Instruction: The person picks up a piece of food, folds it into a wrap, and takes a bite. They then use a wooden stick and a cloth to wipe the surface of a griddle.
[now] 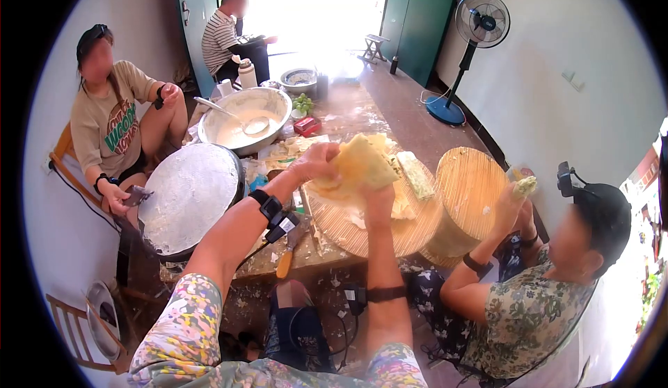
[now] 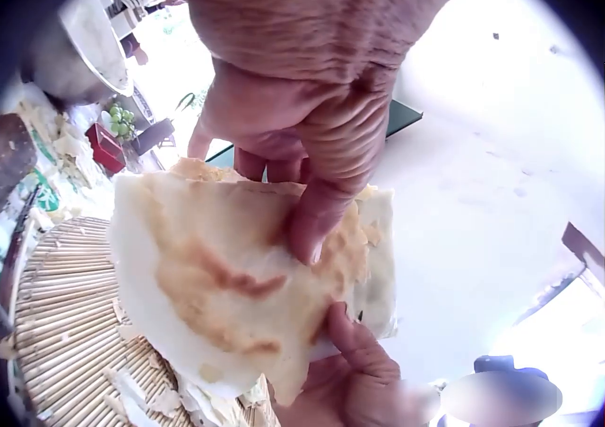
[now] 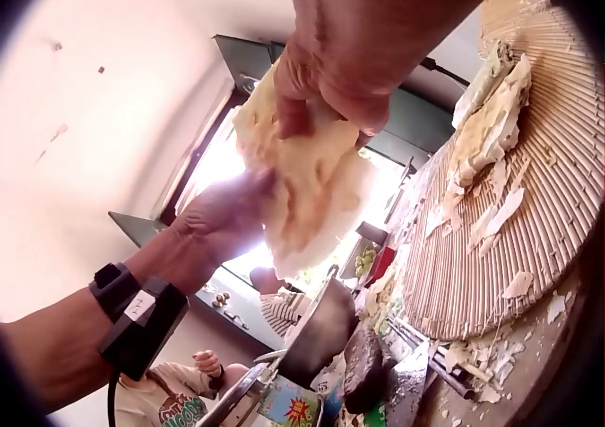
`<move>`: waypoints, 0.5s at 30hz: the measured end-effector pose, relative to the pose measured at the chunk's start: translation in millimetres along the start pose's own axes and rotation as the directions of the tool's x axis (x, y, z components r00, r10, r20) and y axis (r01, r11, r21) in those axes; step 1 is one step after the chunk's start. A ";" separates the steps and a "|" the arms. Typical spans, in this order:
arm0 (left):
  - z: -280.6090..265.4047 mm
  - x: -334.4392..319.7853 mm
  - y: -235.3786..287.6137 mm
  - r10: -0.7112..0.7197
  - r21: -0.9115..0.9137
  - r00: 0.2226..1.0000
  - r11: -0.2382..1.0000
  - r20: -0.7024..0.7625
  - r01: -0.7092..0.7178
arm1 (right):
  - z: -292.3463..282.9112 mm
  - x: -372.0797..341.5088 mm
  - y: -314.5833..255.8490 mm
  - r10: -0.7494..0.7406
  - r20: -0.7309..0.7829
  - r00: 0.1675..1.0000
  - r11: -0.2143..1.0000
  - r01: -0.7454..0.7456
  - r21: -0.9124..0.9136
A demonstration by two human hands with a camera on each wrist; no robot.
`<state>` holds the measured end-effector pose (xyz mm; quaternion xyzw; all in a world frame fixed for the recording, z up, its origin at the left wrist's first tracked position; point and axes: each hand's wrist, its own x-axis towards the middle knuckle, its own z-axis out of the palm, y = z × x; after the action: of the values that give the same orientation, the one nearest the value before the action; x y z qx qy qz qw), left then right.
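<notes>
A folded, browned flatbread is held up in both hands over a round slatted board. My left hand pinches its upper left edge; in the left wrist view, the thumb of the left hand lies on the bread's browned face. From below, my right hand grips the lower edge, its thumb showing on the flatbread in that same view. A pale filled wrap lies on the board, with torn bread sheets and flakes around it.
A black-rimmed round griddle coated in white stands left, below a batter basin with a ladle. A wooden-handled scraper lies at the near edge. Two people sit at either side, another by the doorway. A fan stands right.
</notes>
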<state>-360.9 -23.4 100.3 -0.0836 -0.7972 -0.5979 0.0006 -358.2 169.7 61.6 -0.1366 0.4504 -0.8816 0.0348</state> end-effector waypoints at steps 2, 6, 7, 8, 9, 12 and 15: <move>-4.5 7.2 -11.7 0.101 0.062 0.993 0.993 -0.054 -0.098 | 1.1 7.5 -8.9 -0.042 0.041 0.998 0.993 0.046 -0.106; 1.3 0.7 16.1 0.286 0.368 0.945 0.905 -0.160 -0.212 | -0.1 22.4 -18.3 -0.094 0.111 0.989 0.967 0.118 -0.228; 3.1 -1.2 24.3 0.322 0.399 0.930 0.887 -0.176 -0.231 | -0.5 26.2 -19.8 -0.102 0.131 0.986 0.969 0.129 -0.212; 4.8 -2.5 29.6 0.356 0.429 0.915 0.868 -0.191 -0.248 | -1.3 29.5 -21.4 -0.109 0.150 0.983 0.971 0.138 -0.197; 6.5 -2.6 32.4 0.408 0.482 0.889 0.834 -0.209 -0.269 | -3.1 32.9 -25.0 -0.123 0.185 0.975 0.940 0.174 -0.293; 9.8 -3.6 36.8 0.539 0.601 0.811 0.733 -0.229 -0.318 | -2.8 38.0 -36.1 -0.149 0.262 0.954 0.871 0.252 -0.422; 12.6 -5.9 39.9 0.615 0.644 0.759 0.673 -0.215 -0.363 | 4.6 33.8 -52.2 -0.115 0.267 0.957 0.919 0.204 -0.338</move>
<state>-348.4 -1.3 134.1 -0.1663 -0.8634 -0.3130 0.3590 -386.2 190.7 113.2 -0.2834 0.5846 -0.7601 -0.0089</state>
